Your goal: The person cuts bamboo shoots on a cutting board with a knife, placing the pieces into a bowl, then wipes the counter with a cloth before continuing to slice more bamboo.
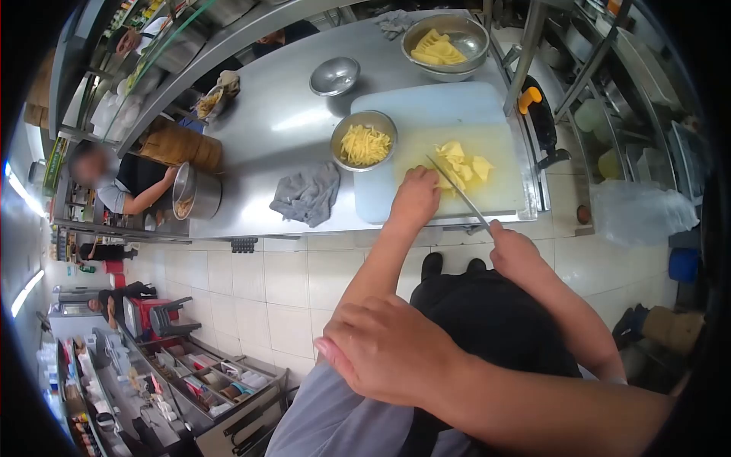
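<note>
My right hand (516,253) is closed round the handle of a kitchen knife (474,207). Its long blade slants up and left over a white cutting board (426,99). Curled beside the blade, my left hand (417,196) presses on yellow vegetable slices (454,161) that look like bamboo shoot; its fingertips are partly hidden. A steel bowl (335,156) of thin yellow strips (365,145) overlaps the board's left edge. In the foreground, a third hand (388,350), apparently another person's, reaches in from the right and covers part of my left arm.
Larger yellow pieces fill a steel bowl (476,34) at the back right. A small steel bowl (335,76) and a grey cloth (306,194) lie on the steel table (251,152). At the left, a person (114,199) touches a steel pot (205,194). Metal shelving (609,68) stands right.
</note>
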`<state>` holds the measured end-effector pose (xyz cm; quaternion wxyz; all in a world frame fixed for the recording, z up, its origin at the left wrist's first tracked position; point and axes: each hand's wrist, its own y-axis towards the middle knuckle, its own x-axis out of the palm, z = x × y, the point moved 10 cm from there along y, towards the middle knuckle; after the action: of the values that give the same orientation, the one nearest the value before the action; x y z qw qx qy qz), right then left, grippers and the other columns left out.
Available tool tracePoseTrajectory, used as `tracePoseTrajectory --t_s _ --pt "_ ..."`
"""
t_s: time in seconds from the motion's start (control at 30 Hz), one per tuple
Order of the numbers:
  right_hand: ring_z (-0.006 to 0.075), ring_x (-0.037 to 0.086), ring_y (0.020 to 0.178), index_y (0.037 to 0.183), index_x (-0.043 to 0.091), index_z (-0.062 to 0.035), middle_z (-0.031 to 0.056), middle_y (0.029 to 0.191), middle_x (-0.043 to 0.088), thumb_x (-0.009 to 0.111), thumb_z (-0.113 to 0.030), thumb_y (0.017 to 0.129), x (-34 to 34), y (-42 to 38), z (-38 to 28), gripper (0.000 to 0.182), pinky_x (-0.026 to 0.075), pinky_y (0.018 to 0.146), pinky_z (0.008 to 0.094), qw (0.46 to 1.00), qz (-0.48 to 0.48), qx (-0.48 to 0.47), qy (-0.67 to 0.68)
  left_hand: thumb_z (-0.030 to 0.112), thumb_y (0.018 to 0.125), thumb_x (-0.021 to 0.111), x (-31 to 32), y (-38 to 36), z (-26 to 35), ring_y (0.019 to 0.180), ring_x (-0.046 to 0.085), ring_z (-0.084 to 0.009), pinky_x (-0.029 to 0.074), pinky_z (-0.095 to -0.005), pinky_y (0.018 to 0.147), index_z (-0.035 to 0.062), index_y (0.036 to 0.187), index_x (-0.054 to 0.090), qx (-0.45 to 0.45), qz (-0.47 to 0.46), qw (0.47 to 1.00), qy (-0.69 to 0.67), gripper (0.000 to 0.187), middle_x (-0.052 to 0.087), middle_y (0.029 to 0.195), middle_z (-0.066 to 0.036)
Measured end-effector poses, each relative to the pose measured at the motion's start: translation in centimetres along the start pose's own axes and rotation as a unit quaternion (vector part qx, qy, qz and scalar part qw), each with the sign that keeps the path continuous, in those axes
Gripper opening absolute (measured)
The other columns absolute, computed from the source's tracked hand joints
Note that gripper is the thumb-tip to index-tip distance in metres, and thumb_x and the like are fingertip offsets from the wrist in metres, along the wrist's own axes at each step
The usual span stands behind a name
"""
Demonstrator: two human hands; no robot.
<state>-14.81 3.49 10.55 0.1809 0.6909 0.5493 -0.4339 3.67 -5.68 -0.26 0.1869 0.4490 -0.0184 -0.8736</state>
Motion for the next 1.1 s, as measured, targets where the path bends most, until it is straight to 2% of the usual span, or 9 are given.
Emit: tracePoseTrajectory --t_s 0.07,0.33,0.4,0.57,0.63,0.8,0.9,0.97,1.1 --pt "0.0397 0.065 0.09 0.108 0.058 -0.0008 0.0207 0.092 0.066 0.06 -0.018 0.091 1.2 -0.2 3.5 0.024 0.051 0.081 0.0509 0.999 0.003 0.031 0.014 0.007 0.087 0.067 0.2 0.2 0.3 0.111 0.058 -0.0394 0.051 -0.0496 0.094 0.0013 0.103 0.06 -0.002 -0.029 1.0 0.001 0.018 0.062 0.109 -0.018" --pt "0.0482 0.066 0.091 0.115 0.051 0.0038 0.0286 0.09 0.068 0.059 -0.007 0.087 1.2 3.5 17.1 0.031 0.053 0.082 0.057 0.986 0.011 0.16 0.044 0.007 0.086 0.067 -0.5 0.7 1.6 0.113 0.057 -0.0383 0.052 -0.0479 0.096 0.0032 0.114 0.063 0.014 -0.022 1.0 0.012 0.028 0.059 0.116 -0.016" --pt "0.0492 0.065 0.091 0.114 0.051 0.0041 0.0285 0.089 0.068 0.06 -0.009 0.088 0.2 3.5 17.5 0.031 0.052 0.082 0.0571 0.985 0.048 0.153 0.063 0.008 0.086 0.067 -0.5 1.1 1.5 0.114 0.057 -0.038 0.052 -0.0476 0.096 0.0036 0.116 0.063 0.024 -0.036 0.999 0.017 0.031 0.059 0.117 -0.016" --pt "0.0491 0.066 0.089 0.114 0.049 0.0035 0.0294 0.087 0.067 0.061 -0.01 0.088 -1.0 3.7 17.7 0.031 0.052 0.082 0.0545 0.98 0.043 0.18 0.075 0.012 0.086 0.064 0.0 2.1 1.8 0.116 0.058 -0.0348 0.053 -0.0455 0.099 0.0058 0.122 0.066 0.115 -0.089 0.984 0.107 0.037 0.059 0.118 -0.014" --pt "0.0483 0.067 0.087 0.113 0.049 0.0023 0.03 0.085 0.067 0.063 -0.01 0.089 -1.3 3.6 17.2 0.031 0.053 0.083 0.0518 0.98 0.04 0.183 0.063 0.012 0.086 0.063 0.1 2.4 1.4 0.117 0.058 -0.0344 0.053 -0.0452 0.1 0.0059 0.121 0.066 0.111 -0.109 0.982 0.106 0.036 0.06 0.119 -0.013" --pt "0.0496 0.065 0.094 0.119 0.049 0.0039 0.0299 0.093 0.067 0.061 -0.014 0.09 -0.3 2.7 17.0 0.037 0.051 0.082 0.0562 0.968 -0.003 0.212 0.134 0.011 0.085 0.063 -0.4 1.2 0.9 0.119 0.057 -0.0346 0.053 -0.0451 0.1 0.0059 0.121 0.067 0.064 -0.183 0.976 0.098 0.037 0.06 0.119 -0.014" --pt "0.0497 0.064 0.095 0.12 0.049 0.0034 0.0304 0.095 0.067 0.061 -0.014 0.089 0.4 2.8 16.3 0.037 0.051 0.082 0.0562 0.971 -0.019 0.199 0.132 0.01 0.085 0.063 -1.2 -0.9 0.2 0.118 0.056 -0.0364 0.052 -0.0457 0.099 0.0042 0.124 0.064 0.017 -0.153 0.984 0.085 0.039 0.06 0.118 -0.015" --pt "0.0496 0.065 0.095 0.119 0.05 0.003 0.0302 0.095 0.067 0.061 -0.014 0.089 1.0 3.1 16.0 0.036 0.051 0.083 0.056 0.973 -0.026 0.192 0.124 0.006 0.085 0.065 -2.8 -1.8 -0.2 0.115 0.057 -0.0386 0.052 -0.0465 0.098 0.0024 0.124 0.06 0.008 -0.041 0.999 0.032 0.04 0.06 0.116 -0.017" --pt "0.0491 0.065 0.094 0.12 0.051 0.0024 0.0292 0.094 0.068 0.061 -0.014 0.09 2.3 3.7 17.0 0.036 0.052 0.083 0.0559 0.985 -0.024 0.161 0.057 0.003 0.084 0.066 -3.1 -2.5 -0.9 0.111 0.057 -0.0403 0.051 -0.0477 0.096 0.0015 0.12 0.058 -0.021 0.009 1.0 0.003 0.037 0.06 0.113 -0.018"
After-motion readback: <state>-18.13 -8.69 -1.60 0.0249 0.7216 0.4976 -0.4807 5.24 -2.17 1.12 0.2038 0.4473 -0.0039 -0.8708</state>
